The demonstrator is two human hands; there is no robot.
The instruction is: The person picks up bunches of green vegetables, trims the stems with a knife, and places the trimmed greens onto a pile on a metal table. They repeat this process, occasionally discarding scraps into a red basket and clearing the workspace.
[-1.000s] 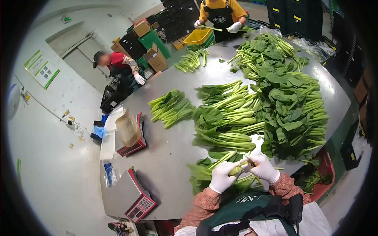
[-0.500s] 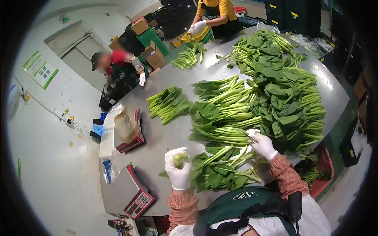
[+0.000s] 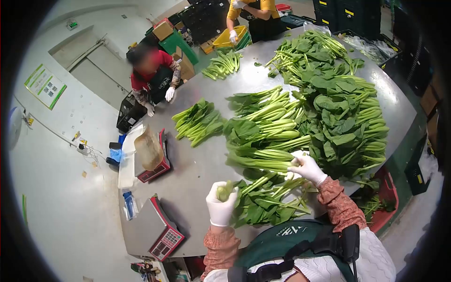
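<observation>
My left hand (image 3: 221,205), in a white glove, is closed around a few leafy green stalks (image 3: 225,191), their pale cut ends pointing up. To its right, my gloved right hand (image 3: 309,169) has its fingers bent round the stem ends of a bunch of leafy greens (image 3: 263,159); exactly how many stems it grips is hidden. Below that hand lies a looser pile of greens (image 3: 272,207), partly spread over a white surface. More bunches (image 3: 277,117) lie in a row just beyond, stems toward the right.
A tall heap of greens (image 3: 338,113) covers the right of the metal table (image 3: 188,188). Two red-edged scales (image 3: 164,239) stand at the left. A small bunch (image 3: 197,123) lies mid-table. Two co-workers stand across the table. A red crate (image 3: 387,197) sits below the right edge.
My left hand has moved slightly right with the stalks in it. My right hand has shifted a little left over the stem ends. The co-worker at left has turned toward the table.
</observation>
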